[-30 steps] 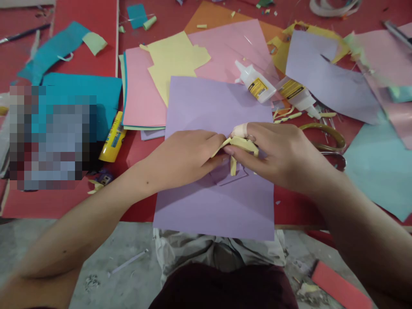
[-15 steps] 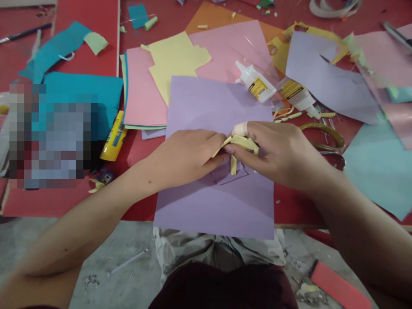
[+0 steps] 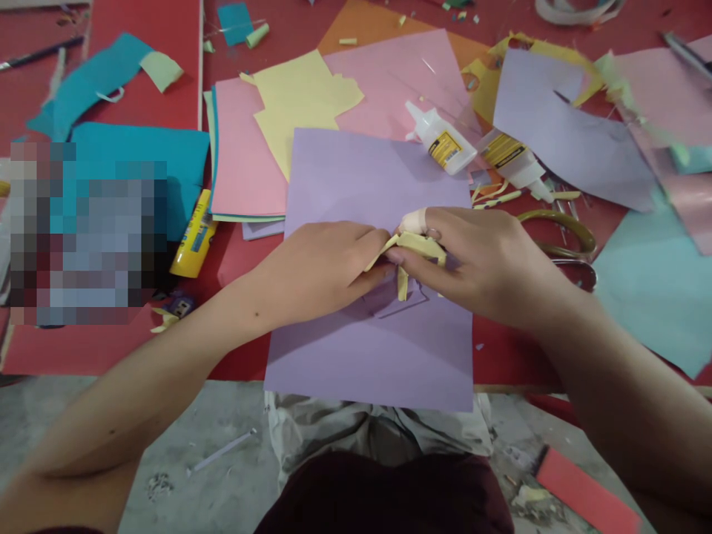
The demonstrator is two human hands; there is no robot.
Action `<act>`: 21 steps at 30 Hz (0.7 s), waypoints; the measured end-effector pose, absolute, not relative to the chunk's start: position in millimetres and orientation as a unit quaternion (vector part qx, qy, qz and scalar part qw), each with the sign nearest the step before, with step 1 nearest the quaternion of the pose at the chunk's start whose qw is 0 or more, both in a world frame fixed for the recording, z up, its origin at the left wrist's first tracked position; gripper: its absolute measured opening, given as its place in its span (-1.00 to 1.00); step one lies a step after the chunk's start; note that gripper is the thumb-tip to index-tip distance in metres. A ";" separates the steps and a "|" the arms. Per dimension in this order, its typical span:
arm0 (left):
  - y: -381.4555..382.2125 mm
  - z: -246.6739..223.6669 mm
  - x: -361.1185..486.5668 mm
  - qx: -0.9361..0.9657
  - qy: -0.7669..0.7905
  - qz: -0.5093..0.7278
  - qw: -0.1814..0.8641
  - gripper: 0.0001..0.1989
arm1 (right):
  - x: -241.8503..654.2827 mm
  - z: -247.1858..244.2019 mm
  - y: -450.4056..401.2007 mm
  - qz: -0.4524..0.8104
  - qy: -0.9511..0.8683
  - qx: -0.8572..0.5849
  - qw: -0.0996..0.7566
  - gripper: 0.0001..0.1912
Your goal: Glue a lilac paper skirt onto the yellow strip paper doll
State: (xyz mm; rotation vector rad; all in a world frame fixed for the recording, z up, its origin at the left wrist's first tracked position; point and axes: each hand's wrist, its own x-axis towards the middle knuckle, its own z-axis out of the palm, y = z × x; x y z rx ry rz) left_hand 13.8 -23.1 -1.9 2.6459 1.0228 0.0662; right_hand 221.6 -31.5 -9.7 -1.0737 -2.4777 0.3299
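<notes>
A large purple sheet of paper (image 3: 356,363) lies in front of me, its near edge reaching past the table edge. Over its middle, both hands meet at a small yellow paper piece (image 3: 420,245) made of folded strips. My left hand (image 3: 334,263) pinches its left end. My right hand (image 3: 472,259), with white tape round a finger, grips it from the right. Beneath the fingers sits a small purple folded paper piece (image 3: 397,298), mostly hidden; whether it is joined to the yellow one I cannot tell.
Two glue bottles (image 3: 445,141) lie beyond my right hand, with scissors (image 3: 578,233) beside my right wrist. A yellow glue stick (image 3: 192,233) lies left, near a blurred-out patch. Coloured paper sheets (image 3: 250,163) and scraps cover the red table (image 3: 233,360).
Both hands keep the same grip on the yellow paper piece. The whole view has shifted very slightly; nothing else has visibly moved.
</notes>
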 end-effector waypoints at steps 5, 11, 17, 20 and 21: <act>-24.3 -1.8 14.6 0.924 0.356 0.013 0.140 -0.78 | 221.5 -11.2 -31.4 0.111 -0.894 -0.376 0.218 -0.82; -26.1 -1.4 15.7 0.930 0.354 0.006 0.097 -0.74 | 222.4 -8.1 -33.0 0.103 -0.899 -0.375 0.203 -0.81; -26.1 -0.1 15.9 0.932 0.351 -0.005 0.093 -0.74 | 221.9 -6.0 -34.2 0.106 -0.895 -0.391 0.187 -0.81; -26.2 0.2 15.9 0.931 0.353 -0.005 0.095 -0.75 | 222.2 -8.2 -33.5 0.102 -0.897 -0.382 0.198 -0.82; -26.2 0.4 15.9 0.930 0.354 -0.006 0.097 -0.75 | 222.3 -8.6 -33.3 0.102 -0.897 -0.380 0.203 -0.82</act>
